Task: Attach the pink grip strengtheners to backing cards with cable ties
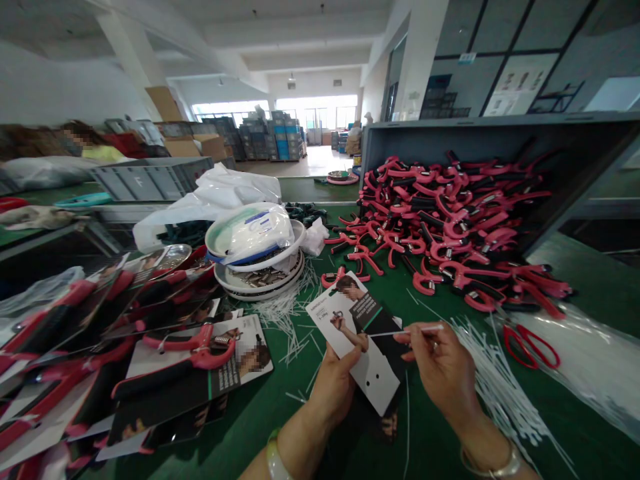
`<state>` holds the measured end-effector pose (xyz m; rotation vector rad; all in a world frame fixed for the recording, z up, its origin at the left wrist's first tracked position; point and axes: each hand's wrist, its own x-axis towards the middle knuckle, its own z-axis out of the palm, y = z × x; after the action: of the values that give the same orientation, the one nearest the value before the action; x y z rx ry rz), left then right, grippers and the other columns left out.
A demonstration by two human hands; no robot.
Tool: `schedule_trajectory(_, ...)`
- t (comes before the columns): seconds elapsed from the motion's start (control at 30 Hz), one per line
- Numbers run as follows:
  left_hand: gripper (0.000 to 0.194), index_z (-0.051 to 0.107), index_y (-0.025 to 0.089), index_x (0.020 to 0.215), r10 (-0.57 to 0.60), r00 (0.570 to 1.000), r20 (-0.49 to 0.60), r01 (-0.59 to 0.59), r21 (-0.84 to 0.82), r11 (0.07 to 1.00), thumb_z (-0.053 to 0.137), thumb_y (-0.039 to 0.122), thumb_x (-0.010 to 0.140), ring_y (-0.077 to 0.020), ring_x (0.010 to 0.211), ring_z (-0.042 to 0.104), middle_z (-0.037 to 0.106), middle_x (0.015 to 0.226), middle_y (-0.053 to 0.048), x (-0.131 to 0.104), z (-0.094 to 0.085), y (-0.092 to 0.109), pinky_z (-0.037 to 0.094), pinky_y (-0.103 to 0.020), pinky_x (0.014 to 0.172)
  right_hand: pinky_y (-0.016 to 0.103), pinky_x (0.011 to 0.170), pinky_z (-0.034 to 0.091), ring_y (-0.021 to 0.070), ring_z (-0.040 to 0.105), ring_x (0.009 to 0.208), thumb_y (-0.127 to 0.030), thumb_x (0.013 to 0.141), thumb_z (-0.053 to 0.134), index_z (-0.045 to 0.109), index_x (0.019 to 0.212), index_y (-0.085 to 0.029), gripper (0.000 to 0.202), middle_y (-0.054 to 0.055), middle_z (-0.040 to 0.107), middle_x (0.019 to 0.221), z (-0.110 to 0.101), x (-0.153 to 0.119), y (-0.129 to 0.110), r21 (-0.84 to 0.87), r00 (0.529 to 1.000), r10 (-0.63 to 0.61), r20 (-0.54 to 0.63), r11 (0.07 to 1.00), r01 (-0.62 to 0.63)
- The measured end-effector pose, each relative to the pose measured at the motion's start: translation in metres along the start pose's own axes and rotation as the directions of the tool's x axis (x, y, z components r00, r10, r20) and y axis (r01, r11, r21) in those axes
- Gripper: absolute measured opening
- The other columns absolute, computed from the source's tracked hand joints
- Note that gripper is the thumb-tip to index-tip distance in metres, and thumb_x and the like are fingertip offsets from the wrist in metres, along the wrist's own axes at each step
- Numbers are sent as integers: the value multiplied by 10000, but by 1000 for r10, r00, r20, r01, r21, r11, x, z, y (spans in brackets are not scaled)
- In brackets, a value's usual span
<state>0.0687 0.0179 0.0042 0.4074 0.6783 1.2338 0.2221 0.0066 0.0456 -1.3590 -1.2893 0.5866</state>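
Observation:
A printed card point(357, 333), white and black with small holes, is held tilted in my left hand point(334, 385), its thumb across the card's front. My right hand point(440, 367) pinches a thin white cable tie point(425, 329), which reaches left across the card. Under the held card, another card partly shows on the green table. To the left, red and black pliers point(200, 350) lie fastened on cards in a large overlapping pile. A bundle of white cable ties point(505, 380) lies to the right of my right hand.
A tipped grey crate point(370, 143) spills many red pliers point(450, 220) at the back right. Red-handled scissors point(531, 347) lie at the right by a clear plastic bag point(595, 360). Stacked bowls point(257, 280) stand at centre left, near loose ties point(285, 317). A person point(95, 143) is far left.

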Motion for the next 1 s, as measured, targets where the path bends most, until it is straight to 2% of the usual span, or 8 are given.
schedule_trajectory(0.13,673,439,236,1253,40,999,-7,-40,-33,999,763,275,664,-209,1006,585,631,1057,-52,-4,6,-4,433,-323,890,294,508,585,232,685,803,-451,824,575,501,869,-205,261,67,664,835,13,-10,0,109,998,66,-18,992,-64)
schedule_trajectory(0.3,721,401,282,1281,-4,1000,-10,4,-79,997,766,354,662,-225,1002,591,613,1102,-50,-10,13,-9,465,-341,842,285,466,570,250,682,821,-498,753,631,501,808,-205,325,58,668,812,32,-20,11,340,937,347,-45,887,-312)
schedule_trajectory(0.47,733,368,278,1318,23,999,45,-24,20,1000,744,350,693,-211,882,621,641,1000,-53,-13,15,-13,480,-325,767,212,368,418,147,571,520,-420,722,643,541,688,-200,246,-1,588,592,37,-19,21,219,899,439,8,876,-429)
schedule_trajectory(0.6,507,590,181,1086,77,995,-70,-55,271,961,773,344,642,-188,725,615,668,816,-50,-7,11,-12,456,-277,664,201,371,322,98,450,426,-412,717,608,535,581,-189,271,-24,531,509,33,-17,10,88,886,431,172,889,-449)
schedule_trajectory(0.7,371,639,137,870,51,992,-118,-6,350,937,774,379,623,-167,625,590,656,703,-37,0,3,-3,432,-268,602,215,469,387,113,501,504,-430,701,627,602,595,-179,273,-16,569,542,15,-11,-2,-67,836,315,449,945,-320)
schedule_trajectory(0.77,343,635,128,811,17,997,-73,5,289,957,785,356,602,-160,623,588,648,703,-34,2,-2,7,441,-277,627,217,529,416,121,533,564,-414,669,667,668,691,-191,224,-14,611,602,-5,-2,-6,-129,801,254,542,967,-220)
schedule_trajectory(0.9,283,582,122,647,-133,982,136,98,242,965,778,318,593,-127,536,527,562,609,-12,-2,-1,29,403,-256,549,222,488,425,139,555,545,-511,670,621,681,744,-214,312,-5,621,583,-34,22,-5,-98,894,365,258,931,-352)
schedule_trajectory(1.0,302,544,134,597,-233,941,244,173,245,954,774,328,586,-103,490,465,503,559,7,-8,6,37,347,-239,502,243,446,427,151,542,472,-532,611,656,654,651,-202,333,-11,588,486,-25,24,-3,-3,844,390,367,908,-418)
